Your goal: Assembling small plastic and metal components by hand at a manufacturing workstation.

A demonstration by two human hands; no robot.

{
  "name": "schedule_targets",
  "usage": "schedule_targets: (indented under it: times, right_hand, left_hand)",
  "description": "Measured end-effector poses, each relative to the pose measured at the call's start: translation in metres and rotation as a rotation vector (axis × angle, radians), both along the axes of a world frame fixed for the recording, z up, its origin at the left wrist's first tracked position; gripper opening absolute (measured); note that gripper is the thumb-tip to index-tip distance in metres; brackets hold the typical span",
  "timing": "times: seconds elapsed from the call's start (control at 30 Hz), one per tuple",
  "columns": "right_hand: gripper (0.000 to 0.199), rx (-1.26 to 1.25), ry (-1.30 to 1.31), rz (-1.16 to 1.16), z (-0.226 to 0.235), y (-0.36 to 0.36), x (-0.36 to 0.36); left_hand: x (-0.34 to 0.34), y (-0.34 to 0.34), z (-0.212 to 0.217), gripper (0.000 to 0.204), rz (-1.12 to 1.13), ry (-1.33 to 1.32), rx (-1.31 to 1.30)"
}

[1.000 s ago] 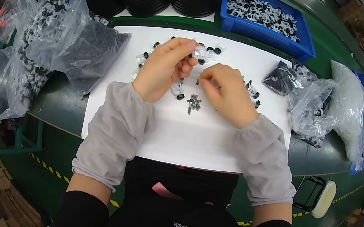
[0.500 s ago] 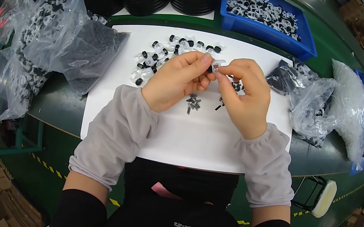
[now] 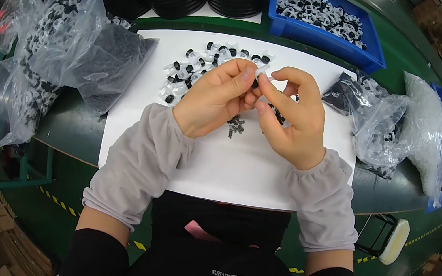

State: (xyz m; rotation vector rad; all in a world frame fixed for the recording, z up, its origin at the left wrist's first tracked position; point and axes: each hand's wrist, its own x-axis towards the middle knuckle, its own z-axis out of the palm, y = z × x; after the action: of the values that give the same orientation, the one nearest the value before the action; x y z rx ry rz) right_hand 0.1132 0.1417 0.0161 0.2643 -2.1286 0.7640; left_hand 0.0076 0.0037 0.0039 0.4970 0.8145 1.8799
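While the left hand (image 3: 212, 101) clamps its thumb and index finger on a small white-and-black part (image 3: 262, 71), the right hand (image 3: 295, 115) meets it from the other side. The right index fingertip lies against the part and the right thumb stands apart, lower down; whether those fingers grip anything cannot be told.

Both hands are above the middle of a white board (image 3: 227, 168) on the dark worktop (image 3: 70, 127). The board's near edge runs just in front of the person's body, and a broad strip of white surface shows between the two sleeved forearms. At the back left corner a bag of black pieces (image 3: 120, 57) reaches the board's edge; at the right, the clear bags (image 3: 376, 120) lie close beside the board.

A blue bin (image 3: 326, 49) stands behind the board to the right, filled with a heap of white-and-black pieces. At the left, a large clear bag (image 3: 53, 42) holds more of the same mix, and at the far right a plump bag (image 3: 424, 131) holds whitish pieces.

Loose white-and-black parts (image 3: 226, 55) spread in an arc left of and beyond the hands, turned every way. A little pile of dark metal pieces (image 3: 236, 126) lies just below the fingers.

The held part tilts, its white prong pointing up and rightward, away from the person, its black end low; fingers hide some of its long axis.
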Motion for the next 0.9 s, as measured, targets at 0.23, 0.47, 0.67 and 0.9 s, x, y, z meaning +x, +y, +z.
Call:
schedule_targets:
  times: [0.23,0.47,0.67,0.9]
  right_hand:
    - [0.049,0.022,-0.079,0.038,-0.001,0.006,0.002]
    - [0.042,-0.383,-0.283,0.166,0.007,0.016,0.005]
    - [0.017,-0.149,-0.428,-0.195,-0.012,0.05,-0.001]
    - [0.02,-0.154,-0.098,-0.031,0.008,0.016,0.0]
  left_hand:
    - [-0.005,-0.003,-0.002,0.021,0.0,0.087,-0.003]
    - [-0.009,-0.004,-0.005,0.024,-0.164,0.046,0.118]
    - [-0.007,-0.001,0.001,0.026,-0.114,0.022,0.111]
    - [-0.01,-0.003,-0.002,0.025,-0.128,0.04,0.119]
